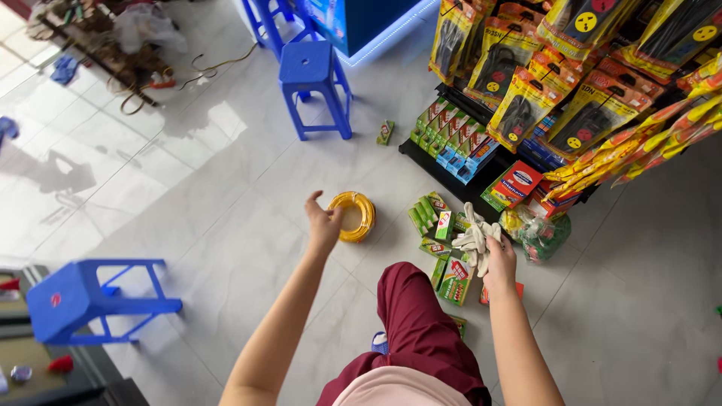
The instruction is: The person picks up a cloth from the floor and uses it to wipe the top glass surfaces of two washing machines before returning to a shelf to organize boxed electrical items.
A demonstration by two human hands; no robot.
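Hands apart | left hand point(323, 223) open beside yellow wire coil point(352, 216) | right hand point(500, 263) gripping white gloves point(475, 237)

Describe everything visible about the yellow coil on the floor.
The yellow coil is a flat ring of thin wire or cable, wound in many turns with an open middle, glossy like plastic sheathing. It lies flat on the pale tiled floor, left of the scattered small green boxes. The left hand, fingers spread, is at its left edge; contact cannot be told.
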